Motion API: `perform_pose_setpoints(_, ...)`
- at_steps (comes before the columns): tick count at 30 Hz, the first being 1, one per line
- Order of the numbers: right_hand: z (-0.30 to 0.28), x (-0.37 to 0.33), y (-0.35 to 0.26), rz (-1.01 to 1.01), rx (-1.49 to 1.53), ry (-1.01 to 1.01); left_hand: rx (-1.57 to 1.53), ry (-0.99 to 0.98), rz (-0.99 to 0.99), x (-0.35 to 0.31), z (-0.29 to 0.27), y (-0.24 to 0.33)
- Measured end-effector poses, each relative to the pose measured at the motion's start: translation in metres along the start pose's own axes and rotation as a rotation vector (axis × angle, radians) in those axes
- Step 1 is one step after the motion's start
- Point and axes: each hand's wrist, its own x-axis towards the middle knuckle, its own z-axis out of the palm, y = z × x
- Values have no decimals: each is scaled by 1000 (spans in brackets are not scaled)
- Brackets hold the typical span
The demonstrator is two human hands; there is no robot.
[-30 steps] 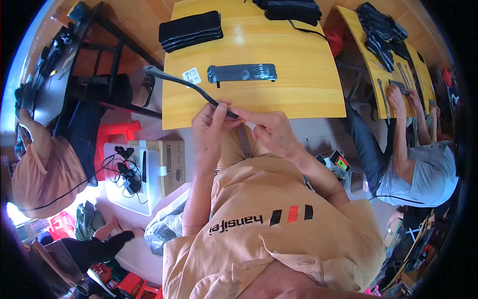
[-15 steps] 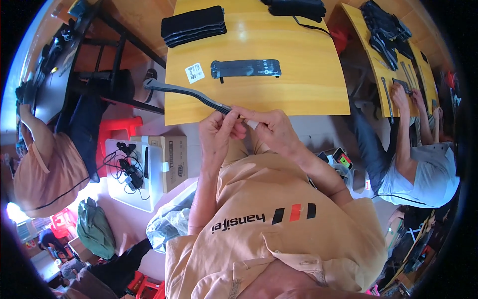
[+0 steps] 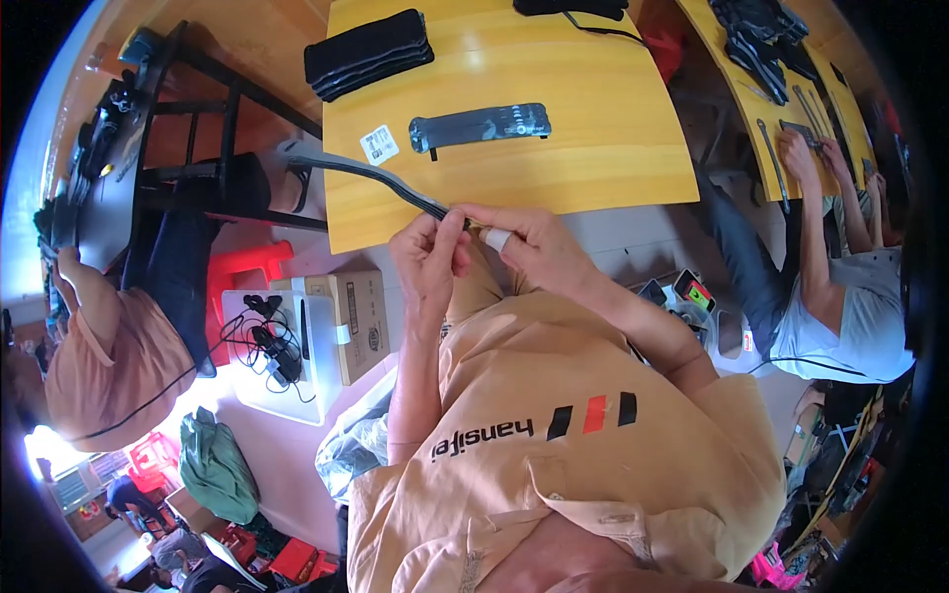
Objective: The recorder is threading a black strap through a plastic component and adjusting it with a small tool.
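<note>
My left hand (image 3: 427, 259) is closed with its thumb and fingers pinching a long black strap (image 3: 371, 173) with grey edges. The strap arches away to the left, over the table's near edge, its far end free. My right hand (image 3: 539, 247), with a white wrap (image 3: 496, 238) around a finger, is closed at the strap's near end, its index fingertip against my left thumb. A small yellowish bit shows between the hands; what the right fingers pinch is mostly hidden. Ahead on the yellow table (image 3: 593, 168) lie a flat black strap in clear packaging (image 3: 481, 128) and a white label (image 3: 379, 144).
A stack of folded black cloth pieces (image 3: 369, 54) sits at the table's far left, and more black items (image 3: 570, 6) at its far edge. At left on the floor are a white bin with black cables (image 3: 282, 356) and a cardboard box (image 3: 358, 326). Co-workers sit on both sides.
The view has shifted slightly. My right hand has turned a little, so the white wrap on its finger shows more. Both hands stay together at the strap's near end.
</note>
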Motion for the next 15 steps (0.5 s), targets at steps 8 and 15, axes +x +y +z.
perform_pose_setpoints(8, 1, -8, -3, 3, -599, 33, 147, -61, -100, -2, -2, 1)
perform_pose_setpoints(15, -7, -7, -14, 488, 549, -102, 228, -59, -10, -4, 4, 3)
